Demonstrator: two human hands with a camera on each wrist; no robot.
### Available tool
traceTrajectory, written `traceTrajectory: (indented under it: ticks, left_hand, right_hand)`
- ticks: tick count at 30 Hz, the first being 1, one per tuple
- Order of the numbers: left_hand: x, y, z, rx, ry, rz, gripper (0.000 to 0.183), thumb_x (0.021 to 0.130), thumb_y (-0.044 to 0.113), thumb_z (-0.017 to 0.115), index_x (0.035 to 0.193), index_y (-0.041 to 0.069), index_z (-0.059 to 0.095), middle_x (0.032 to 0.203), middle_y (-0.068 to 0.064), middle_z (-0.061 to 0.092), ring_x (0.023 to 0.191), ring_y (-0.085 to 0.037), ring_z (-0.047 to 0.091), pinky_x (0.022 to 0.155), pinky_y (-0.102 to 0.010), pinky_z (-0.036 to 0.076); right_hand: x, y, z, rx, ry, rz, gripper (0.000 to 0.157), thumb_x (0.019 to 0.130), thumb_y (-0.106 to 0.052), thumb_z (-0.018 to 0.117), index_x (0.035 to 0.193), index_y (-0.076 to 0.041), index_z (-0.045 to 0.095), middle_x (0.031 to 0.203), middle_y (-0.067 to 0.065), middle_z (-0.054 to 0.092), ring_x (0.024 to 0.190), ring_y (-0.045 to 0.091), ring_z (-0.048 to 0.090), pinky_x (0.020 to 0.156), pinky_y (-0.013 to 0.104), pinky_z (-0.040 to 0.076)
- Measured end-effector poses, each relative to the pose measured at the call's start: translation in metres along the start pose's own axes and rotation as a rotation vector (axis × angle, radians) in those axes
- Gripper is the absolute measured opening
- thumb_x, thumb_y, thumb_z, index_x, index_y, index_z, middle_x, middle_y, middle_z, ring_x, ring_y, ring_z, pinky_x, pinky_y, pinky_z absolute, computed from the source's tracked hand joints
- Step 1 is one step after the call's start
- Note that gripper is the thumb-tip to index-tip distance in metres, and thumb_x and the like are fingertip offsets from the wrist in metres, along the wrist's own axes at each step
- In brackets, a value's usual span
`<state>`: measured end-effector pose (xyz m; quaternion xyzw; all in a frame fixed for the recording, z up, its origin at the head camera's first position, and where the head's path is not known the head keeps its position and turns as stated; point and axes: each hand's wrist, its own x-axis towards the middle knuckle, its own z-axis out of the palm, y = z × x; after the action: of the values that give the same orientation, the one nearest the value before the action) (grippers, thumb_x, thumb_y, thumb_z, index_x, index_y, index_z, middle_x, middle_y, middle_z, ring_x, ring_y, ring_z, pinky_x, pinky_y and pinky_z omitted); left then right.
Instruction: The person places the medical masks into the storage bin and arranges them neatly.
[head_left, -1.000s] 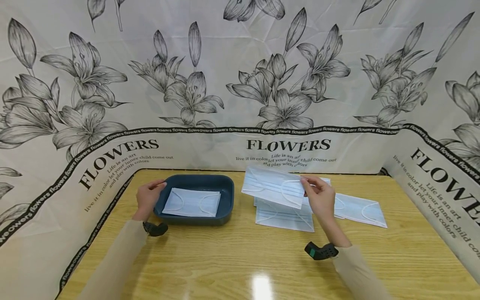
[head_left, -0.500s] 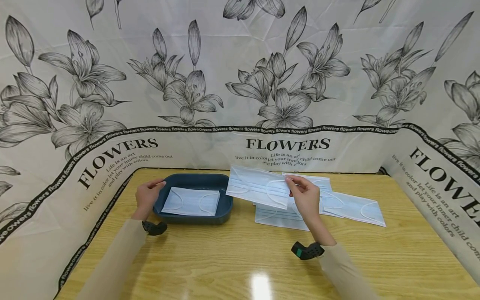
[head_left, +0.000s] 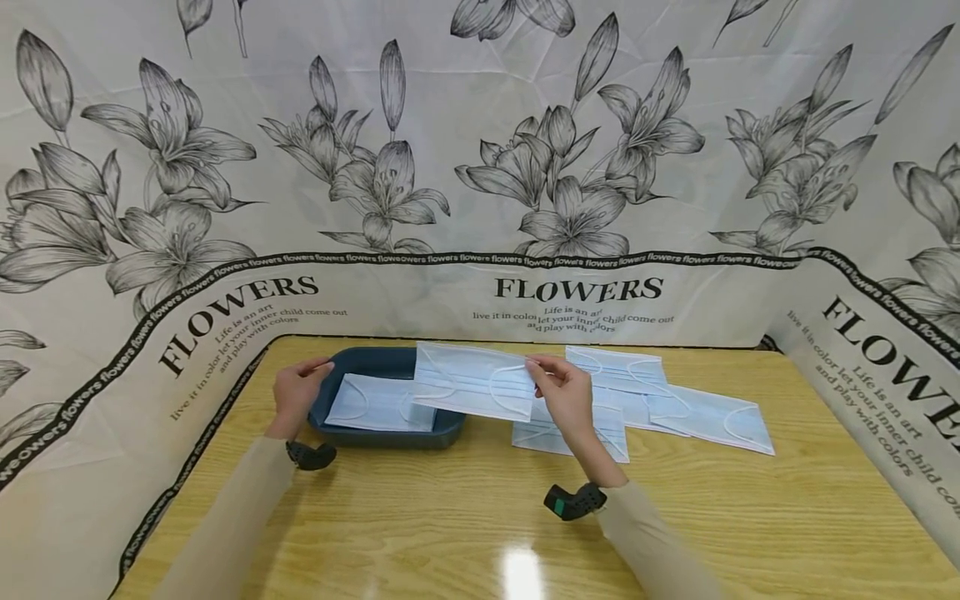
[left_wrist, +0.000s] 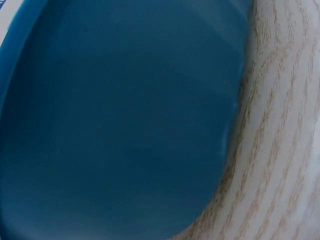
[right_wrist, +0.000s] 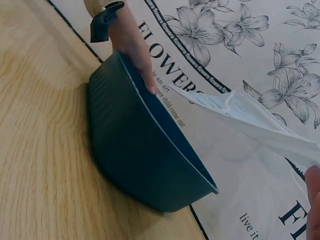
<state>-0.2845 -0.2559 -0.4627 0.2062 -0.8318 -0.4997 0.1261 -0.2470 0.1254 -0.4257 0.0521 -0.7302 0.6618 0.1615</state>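
Observation:
At the left end of a dark blue plastic basin, my left hand pinches the rim; in the right wrist view its fingers reach over that edge. Pale blue face masks with white ear loops lie flat in the basin; how many is unclear. My right hand pinches another face mask by its right end. This mask hangs in the air, overlapping the basin's right part in the head view. Only the basin's inside fills most of the left wrist view, with no hand visible there.
Several more masks lie spread and overlapping on the wooden table, right of the basin. A white cloth with printed flowers and lettering stands behind and on both sides of the table.
My right hand has carried the held mask leftward, from above the loose masks to the basin's right side. My left hand stays at the rim.

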Motion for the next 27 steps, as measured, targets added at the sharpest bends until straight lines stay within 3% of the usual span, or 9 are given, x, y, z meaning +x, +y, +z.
traceTrajectory:
  ticks: [7, 20, 27]
  left_hand:
    - [0.002, -0.002, 0.000, -0.015, -0.001, -0.003, 0.036, 0.093, 0.030, 0.064, 0.119, 0.006, 0.068, 0.123, -0.018, 0.064, 0.110, -0.031, 0.058, 0.092, -0.041, 0.048]
    - [0.005, -0.001, 0.002, 0.000, 0.018, -0.015, 0.035, 0.092, 0.031, 0.065, 0.120, 0.009, 0.069, 0.123, -0.017, 0.065, 0.108, -0.028, 0.060, 0.088, -0.038, 0.048]
    - [0.007, -0.004, 0.003, -0.004, 0.025, -0.012, 0.034, 0.092, 0.028, 0.065, 0.120, 0.009, 0.069, 0.121, -0.017, 0.066, 0.107, -0.028, 0.060, 0.089, -0.039, 0.048]
  right_hand:
    - [0.006, 0.017, 0.027, 0.006, -0.050, 0.053, 0.024, 0.088, -0.015, 0.070, 0.106, 0.001, 0.072, 0.081, 0.001, 0.071, 0.054, 0.003, 0.058, 0.054, 0.022, 0.050]
    - [0.008, 0.013, 0.071, 0.016, -0.092, 0.111, 0.020, 0.090, -0.012, 0.068, 0.105, -0.001, 0.073, 0.090, 0.013, 0.073, 0.060, 0.010, 0.060, 0.059, 0.028, 0.054]
    - [0.008, 0.009, 0.093, 0.019, -0.131, 0.154, 0.019, 0.089, -0.013, 0.068, 0.103, -0.001, 0.074, 0.089, 0.015, 0.073, 0.056, 0.005, 0.057, 0.055, 0.019, 0.050]
